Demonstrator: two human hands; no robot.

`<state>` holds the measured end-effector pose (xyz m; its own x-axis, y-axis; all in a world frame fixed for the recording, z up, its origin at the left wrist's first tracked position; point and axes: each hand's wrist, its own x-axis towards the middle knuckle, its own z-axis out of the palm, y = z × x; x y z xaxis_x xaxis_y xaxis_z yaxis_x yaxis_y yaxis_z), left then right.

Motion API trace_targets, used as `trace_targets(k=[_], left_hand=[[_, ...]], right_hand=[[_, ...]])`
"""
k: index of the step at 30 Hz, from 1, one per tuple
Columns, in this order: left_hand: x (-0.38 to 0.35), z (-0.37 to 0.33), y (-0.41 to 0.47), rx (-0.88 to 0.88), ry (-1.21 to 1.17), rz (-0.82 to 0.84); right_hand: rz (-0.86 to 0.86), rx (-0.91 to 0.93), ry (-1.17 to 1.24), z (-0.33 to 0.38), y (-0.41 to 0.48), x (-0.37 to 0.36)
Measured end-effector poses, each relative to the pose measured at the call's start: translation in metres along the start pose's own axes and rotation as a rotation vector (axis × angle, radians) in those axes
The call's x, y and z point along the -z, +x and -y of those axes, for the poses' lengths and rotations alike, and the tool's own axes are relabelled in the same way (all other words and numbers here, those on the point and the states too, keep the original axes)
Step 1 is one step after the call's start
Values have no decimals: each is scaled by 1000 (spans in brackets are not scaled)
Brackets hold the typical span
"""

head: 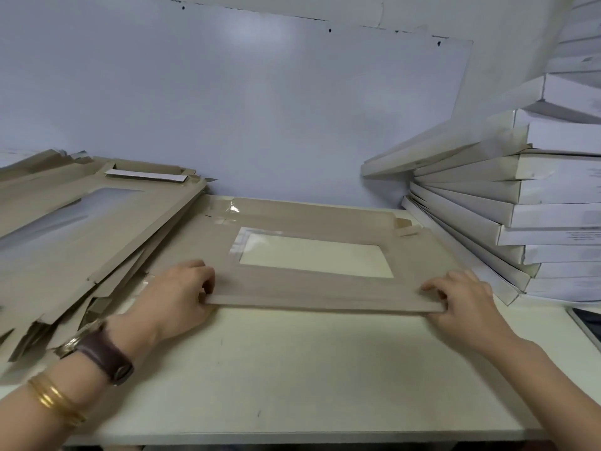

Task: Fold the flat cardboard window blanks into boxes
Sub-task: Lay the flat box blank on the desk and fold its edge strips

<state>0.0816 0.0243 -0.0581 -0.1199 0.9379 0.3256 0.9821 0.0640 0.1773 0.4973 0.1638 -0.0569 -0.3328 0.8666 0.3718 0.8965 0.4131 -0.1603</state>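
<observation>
Window blank (309,284) lies mid-bench (292,369), with the left hand (177,296) and right hand (461,297) each pinching its near flap at 6 o'clock. My worry: lift unevenly and the crease goes crooked, or the film window (318,255) pops loose (it's already wrinkly at its 10 o'clock corner). The leaning boxes (536,190) at 3 look bumpable too.

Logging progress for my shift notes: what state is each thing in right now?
Brown cardboard window blank: unfolded on cream table, near edge lifted.
Left grip: pinching blank's near-left corner.
Right grip: pinching its near-right corner.
Pile of brown flat blanks: unfolded, loosely heaped.
Stack of white boxes: folded, stacked.
</observation>
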Motion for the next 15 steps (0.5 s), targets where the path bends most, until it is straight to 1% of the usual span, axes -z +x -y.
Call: trace_targets(k=[4,6,8,10,13,15], left_hand=[[-6,-13,-2,-150,5,139],[-11,-19,-2,-197,-10,188],[-14,-26,-2,-214,-21,227],[-17,-34,-4,-193,-40,291],[-23,-44,-8,-99,-36,413],[-28,-51,-10,-50,-29,431]], right_hand=[[97,105,-59,16,-13,-4],[136,155,-21,27,-17,-5],[139,186,43,37,-21,-6],[154,207,82,45,-25,-10],[205,217,99,55,-30,-17],[205,217,102,63,-32,-21]])
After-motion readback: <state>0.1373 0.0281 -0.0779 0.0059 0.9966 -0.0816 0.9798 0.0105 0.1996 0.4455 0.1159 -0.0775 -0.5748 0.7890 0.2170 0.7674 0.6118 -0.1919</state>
